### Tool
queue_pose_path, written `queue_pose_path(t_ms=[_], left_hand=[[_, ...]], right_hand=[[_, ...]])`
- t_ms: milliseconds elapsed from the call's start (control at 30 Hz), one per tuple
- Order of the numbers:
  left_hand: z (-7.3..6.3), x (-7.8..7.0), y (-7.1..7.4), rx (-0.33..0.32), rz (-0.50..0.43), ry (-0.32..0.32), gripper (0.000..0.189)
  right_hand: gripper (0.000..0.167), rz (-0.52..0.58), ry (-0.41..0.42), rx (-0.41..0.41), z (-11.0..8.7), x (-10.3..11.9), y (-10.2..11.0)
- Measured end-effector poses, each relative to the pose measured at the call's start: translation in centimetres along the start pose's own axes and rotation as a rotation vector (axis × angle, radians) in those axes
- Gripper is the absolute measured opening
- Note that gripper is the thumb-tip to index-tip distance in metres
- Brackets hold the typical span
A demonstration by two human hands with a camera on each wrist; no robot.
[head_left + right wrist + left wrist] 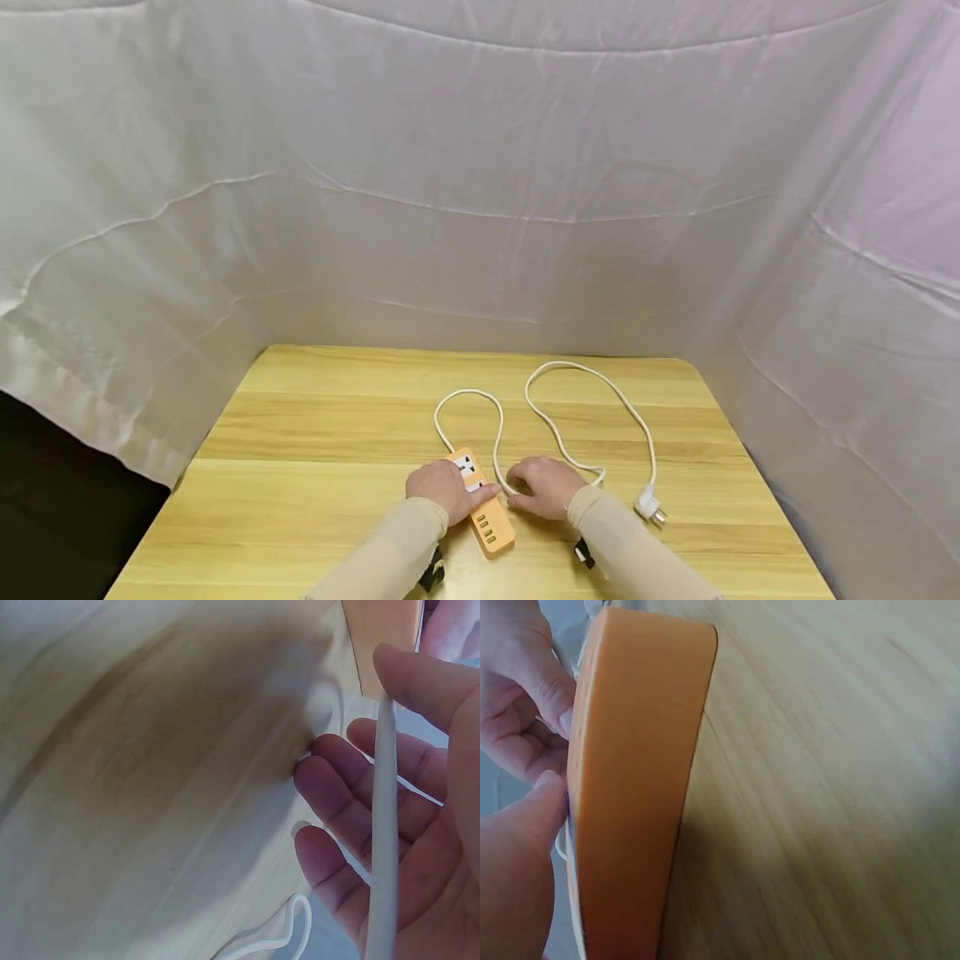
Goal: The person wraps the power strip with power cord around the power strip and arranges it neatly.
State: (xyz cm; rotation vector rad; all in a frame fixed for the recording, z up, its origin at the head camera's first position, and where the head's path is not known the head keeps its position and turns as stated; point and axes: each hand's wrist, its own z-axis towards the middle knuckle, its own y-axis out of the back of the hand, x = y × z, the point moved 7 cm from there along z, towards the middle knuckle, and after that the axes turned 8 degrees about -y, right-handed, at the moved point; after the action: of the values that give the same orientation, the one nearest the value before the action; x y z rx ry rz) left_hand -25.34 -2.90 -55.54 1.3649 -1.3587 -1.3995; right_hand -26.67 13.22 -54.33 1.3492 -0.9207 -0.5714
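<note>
An orange power strip (pixel 504 535) with white socket faces and several USB ports lies at an angle on the table. My left hand (pixel 444 487) grips its middle from the left, the thumb laid across the top face. In the left wrist view the strip's orange side (pixel 637 750) stands close to the camera. My right hand (pixel 549 487) is just right of the strip, holding the white power cable (pixel 385 825) loosely. That cable runs along the palm and passes under the thumb, with the other fingers curled behind it.
From the strip's far end the cable (pixel 468 391) loops over the table. Beyond my right hand, a second loop (pixel 577 364) leads to a white plug (pixel 646 502) on the right. Grey curtains (pixel 487 258) hang behind and beside the wooden table (pixel 315 417).
</note>
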Motion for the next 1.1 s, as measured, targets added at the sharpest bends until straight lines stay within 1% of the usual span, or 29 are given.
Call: queue_pose_path(t_ms=[200,367,500,600,767,833,900,1000,1100], left_hand=[[0.3,0.4,0.1,0.041,-0.044,0.021,0.079],[0.4,0.6,0.5,0.074,-0.101,0.017,0.077],[0.5,1.0,1.0,0.086,-0.130,0.006,0.069],[0.4,1.4,1.4,0.084,-0.152,-0.009,0.062],[0.4,2.6,1.7,0.052,-0.207,-0.019,0.047],[0.4,3.2,1.7,0.026,-0.245,-0.012,0.040],[0.3,3.8,1.9,-0.015,-0.278,-0.005,0.036],[0.2,4.6,2.1,-0.085,-0.320,0.013,0.037],[-0.1,5.4,2.1,-0.146,-0.315,0.028,0.044]], right_hand=[[0.024,-0.012,0.009,-0.005,-0.1,0.0,0.1],[0.020,-0.013,0.020,-0.012,0.0,0.0,0.2],[0.020,-0.018,0.027,-0.018,-0.1,0.0,0.3],[0.020,-0.029,0.035,-0.026,-0.2,0.1,0.3],[0.019,-0.052,0.041,-0.055,-0.5,0.1,0.5],[0.018,-0.056,0.039,-0.067,-0.6,0.0,0.6],[0.017,-0.058,0.034,-0.077,-0.6,0.0,0.7],[0.015,-0.056,0.031,-0.095,-0.6,-0.1,0.9],[0.013,-0.060,0.025,-0.115,-0.7,-0.2,1.0]])
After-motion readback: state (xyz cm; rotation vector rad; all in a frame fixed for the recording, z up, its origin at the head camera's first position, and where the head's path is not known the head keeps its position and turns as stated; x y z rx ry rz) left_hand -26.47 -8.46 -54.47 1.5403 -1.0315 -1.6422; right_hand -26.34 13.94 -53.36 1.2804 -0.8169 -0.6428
